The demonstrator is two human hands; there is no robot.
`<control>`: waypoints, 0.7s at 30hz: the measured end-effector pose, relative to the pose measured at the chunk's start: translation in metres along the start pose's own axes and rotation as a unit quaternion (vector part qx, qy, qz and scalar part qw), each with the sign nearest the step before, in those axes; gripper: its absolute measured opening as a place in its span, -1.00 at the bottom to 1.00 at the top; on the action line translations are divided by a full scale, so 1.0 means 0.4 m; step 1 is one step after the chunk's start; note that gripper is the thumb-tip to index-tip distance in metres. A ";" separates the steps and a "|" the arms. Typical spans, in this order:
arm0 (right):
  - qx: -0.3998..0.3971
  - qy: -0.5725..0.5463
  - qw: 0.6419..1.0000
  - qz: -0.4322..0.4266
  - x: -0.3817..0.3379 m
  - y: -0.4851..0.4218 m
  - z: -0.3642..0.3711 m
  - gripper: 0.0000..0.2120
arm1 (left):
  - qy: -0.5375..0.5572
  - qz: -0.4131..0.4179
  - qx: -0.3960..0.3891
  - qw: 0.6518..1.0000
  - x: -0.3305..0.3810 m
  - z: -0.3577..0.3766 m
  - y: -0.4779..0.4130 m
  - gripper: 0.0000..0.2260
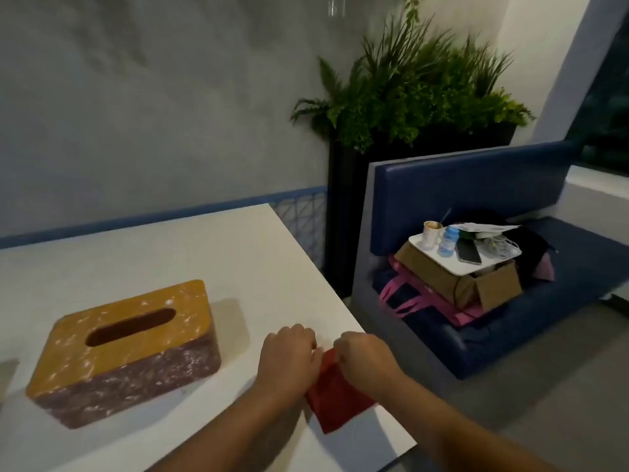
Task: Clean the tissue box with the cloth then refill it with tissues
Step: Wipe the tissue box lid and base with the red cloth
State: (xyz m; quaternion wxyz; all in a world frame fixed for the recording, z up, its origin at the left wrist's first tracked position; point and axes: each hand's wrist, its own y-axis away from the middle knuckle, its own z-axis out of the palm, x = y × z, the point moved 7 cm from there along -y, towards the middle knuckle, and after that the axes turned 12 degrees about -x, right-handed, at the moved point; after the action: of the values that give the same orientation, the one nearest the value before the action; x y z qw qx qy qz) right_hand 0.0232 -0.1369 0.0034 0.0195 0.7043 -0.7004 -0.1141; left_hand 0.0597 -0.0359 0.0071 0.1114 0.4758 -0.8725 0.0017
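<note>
Both hands are at the near right edge of the white table (204, 253), the left hand (289, 356) and right hand (364, 359) side by side, fingers curled tight and pinching the top edge of the red cloth (337, 400), which lies flat under the wrists. Over to the left sits the tissue box (126, 349), upright on the table and apart from the hands, yellow lid smeared with white marks, its slot dark with no tissue showing. Beyond the table, a blue bench (493, 185) carries a cardboard box (469, 287) with a white tray (490, 264) on top.
</note>
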 end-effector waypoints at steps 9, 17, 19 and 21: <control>0.048 -0.180 0.982 -0.005 0.068 -0.002 0.045 -0.84 | 0.051 -0.037 -0.039 0.997 -0.001 0.075 -0.005 -0.71; 0.154 -0.236 0.960 -0.001 0.078 0.015 0.074 -0.89 | 0.086 -0.104 -0.158 0.978 -0.003 0.100 -0.023 -0.65; 0.144 -0.187 0.972 0.002 0.074 0.015 0.076 -0.79 | 0.102 -0.099 -0.155 0.978 0.005 0.098 -0.027 -0.69; 0.097 -0.202 0.974 0.026 0.088 0.003 0.093 -0.61 | 0.140 -0.084 -0.127 0.978 0.012 0.094 -0.024 -0.75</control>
State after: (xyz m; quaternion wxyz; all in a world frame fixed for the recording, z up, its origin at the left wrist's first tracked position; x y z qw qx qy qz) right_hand 0.0148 -0.1670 -0.0371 -0.1880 0.6466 -0.7158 -0.1848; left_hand 0.0581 -0.0491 -0.0295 0.2919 0.5247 -0.7980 -0.0522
